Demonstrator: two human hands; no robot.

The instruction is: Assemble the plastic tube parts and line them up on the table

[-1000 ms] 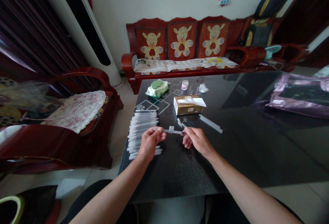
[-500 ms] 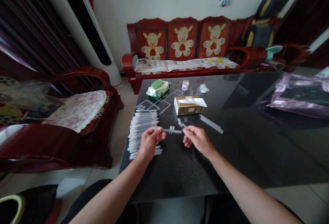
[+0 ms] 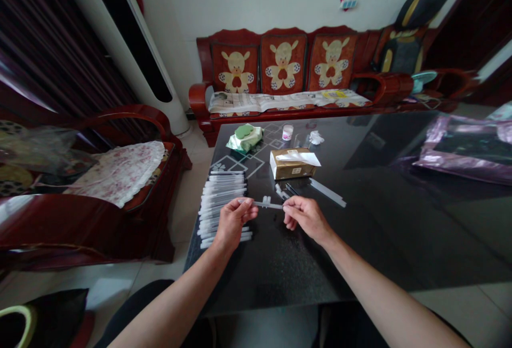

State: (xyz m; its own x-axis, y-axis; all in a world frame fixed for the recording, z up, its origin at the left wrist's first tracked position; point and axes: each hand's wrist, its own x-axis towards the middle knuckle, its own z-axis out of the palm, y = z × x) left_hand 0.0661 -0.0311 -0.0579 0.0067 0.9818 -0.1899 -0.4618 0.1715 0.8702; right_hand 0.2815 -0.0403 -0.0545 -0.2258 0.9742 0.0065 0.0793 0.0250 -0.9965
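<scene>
My left hand pinches the left end of a slim translucent pen barrel, held level above the table. At its right end, the fingertips of my right hand are closed on it; the exact tip is hidden by the fingers. Two small whitish pieces like pen caps show just behind the barrel. Under and beside my left hand lies a row of several whitish, translucent pens. Beyond my right hand are thin black sticks like refills and small whitish pieces.
On the dark glossy table stand a gold tissue box, a green wipes pack, a small white jar and crumpled tissue. Translucent tubes lie to the right, with a purple plastic package farther off.
Both hands keep their hold on the barrel and have hardly moved. The whole view has shifted very slightly.
</scene>
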